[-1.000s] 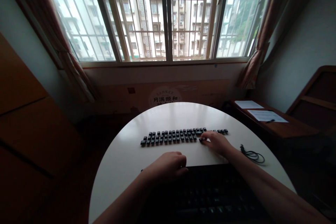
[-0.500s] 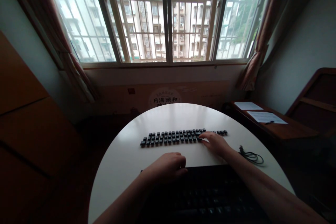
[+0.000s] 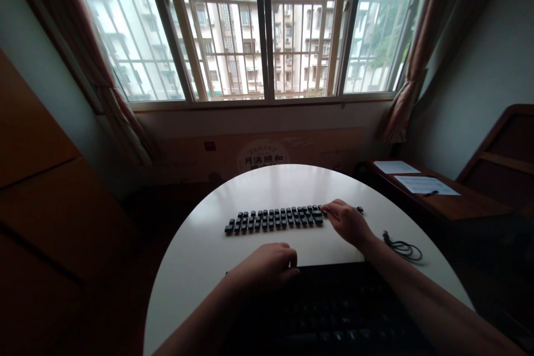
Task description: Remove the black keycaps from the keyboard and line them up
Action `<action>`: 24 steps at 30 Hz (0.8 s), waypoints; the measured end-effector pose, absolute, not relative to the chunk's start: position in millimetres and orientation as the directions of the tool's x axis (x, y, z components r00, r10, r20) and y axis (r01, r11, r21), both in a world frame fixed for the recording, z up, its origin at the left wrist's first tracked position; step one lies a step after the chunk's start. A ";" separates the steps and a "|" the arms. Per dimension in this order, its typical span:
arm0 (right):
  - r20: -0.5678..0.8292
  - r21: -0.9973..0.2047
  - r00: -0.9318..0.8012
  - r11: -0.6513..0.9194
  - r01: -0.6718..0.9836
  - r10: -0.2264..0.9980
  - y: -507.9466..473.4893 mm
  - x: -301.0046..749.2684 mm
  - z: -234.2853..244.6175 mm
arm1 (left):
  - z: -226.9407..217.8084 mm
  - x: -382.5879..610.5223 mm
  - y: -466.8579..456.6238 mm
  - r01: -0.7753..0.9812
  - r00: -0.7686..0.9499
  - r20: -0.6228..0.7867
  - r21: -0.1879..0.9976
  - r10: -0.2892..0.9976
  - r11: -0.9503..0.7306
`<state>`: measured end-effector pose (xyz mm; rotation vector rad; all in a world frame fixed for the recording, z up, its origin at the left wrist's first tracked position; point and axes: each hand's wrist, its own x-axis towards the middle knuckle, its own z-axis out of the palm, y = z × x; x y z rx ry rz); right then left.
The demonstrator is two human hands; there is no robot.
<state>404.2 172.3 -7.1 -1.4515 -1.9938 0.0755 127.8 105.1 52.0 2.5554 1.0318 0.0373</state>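
Observation:
Several loose black keycaps [image 3: 275, 218] lie in rows across the middle of a round white table [image 3: 200, 256]. My right hand [image 3: 348, 222] rests at the right end of those rows, fingers curled over the caps there; whether it grips one is hidden. My left hand [image 3: 267, 267] lies closed on the far left edge of a black keyboard [image 3: 334, 311] at the table's near side, knuckles up.
A coiled black cable [image 3: 403, 247] lies on the table right of my right hand. A dark wooden side table [image 3: 450, 206] with two papers [image 3: 425, 184] stands to the right. Ahead are a barred window [image 3: 267, 28] and a cardboard box [image 3: 262, 153]; a wooden cabinet [image 3: 37, 206] is at left.
My right hand has shifted a little right and farther along the keycap rows, now covering the caps at their right end. My left hand has stayed on the keyboard edge.

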 end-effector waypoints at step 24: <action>0.572 -0.441 -0.182 0.486 0.755 0.800 175.1 409.8 -10.0 | 53.8 129.5 105.7 0.662 0.738 -0.128 0.328 0.662 -0.674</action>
